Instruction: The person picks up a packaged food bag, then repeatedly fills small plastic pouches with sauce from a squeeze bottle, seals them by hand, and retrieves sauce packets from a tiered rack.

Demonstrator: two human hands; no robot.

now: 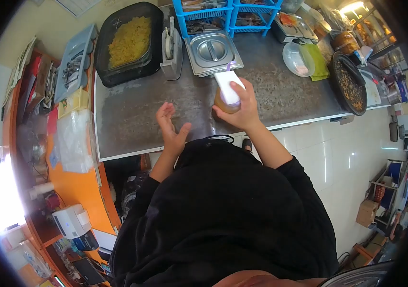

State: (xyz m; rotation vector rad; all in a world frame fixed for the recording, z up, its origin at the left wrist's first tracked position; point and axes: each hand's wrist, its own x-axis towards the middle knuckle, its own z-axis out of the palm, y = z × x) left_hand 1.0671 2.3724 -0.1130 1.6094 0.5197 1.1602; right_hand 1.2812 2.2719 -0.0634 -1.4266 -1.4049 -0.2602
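The right hand wraps 1 white-topped jar near the front edge of the counter; the left hand, fingers spread, is bare. Likely light, stiff, perhaps slippery: best gripped round its sides.

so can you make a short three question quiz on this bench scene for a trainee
1. What does the right hand hold?
2. True or false: the left hand is closed around something.
3. What stands between the large black rectangular tray of yellow food and the square lidded steel pan? a) round black pan b) upright grey holder c) yellow-green cloth

Key
1. A white-topped container with a brownish body.
2. False; it is open and empty.
3. b
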